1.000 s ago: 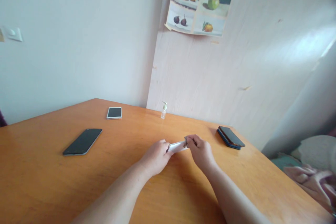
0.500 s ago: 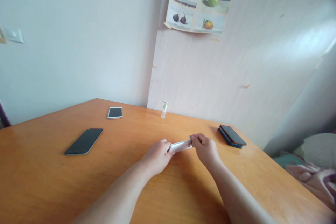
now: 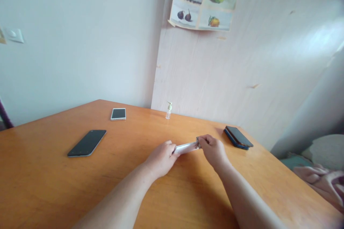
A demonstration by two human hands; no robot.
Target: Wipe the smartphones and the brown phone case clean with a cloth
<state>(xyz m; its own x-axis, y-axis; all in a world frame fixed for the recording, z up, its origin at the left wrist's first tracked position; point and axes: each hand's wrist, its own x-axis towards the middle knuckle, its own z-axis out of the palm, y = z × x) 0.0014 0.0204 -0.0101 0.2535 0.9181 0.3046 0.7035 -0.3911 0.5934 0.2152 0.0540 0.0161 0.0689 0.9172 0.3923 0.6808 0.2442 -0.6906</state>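
A slim, flat silvery-white object [image 3: 186, 147] is held slightly tilted above the table, its right end higher than its left. Wrapped around its left end is my left hand [image 3: 162, 158], thumb toward me. My right hand [image 3: 212, 149] pinches the right end, where a small grey edge shows between thumb and fingers. The object's kind cannot be made out, since both ends are partly covered. Beyond the hands stands a small clear pump bottle [image 3: 168, 111], upright and untouched.
On the wooden table [image 3: 67, 189], a dark phone [image 3: 87, 143] lies at left, with a white-framed phone [image 3: 118, 113] farther back. To the right, a dark phone [image 3: 239, 136] rests on a blue-edged one. A wall bounds the back; crumpled fabric [image 3: 319, 179] lies beyond the right edge.
My right hand has shifted very slightly to the right at the object's end. My left hand keeps its grip; the whole view has moved a little.
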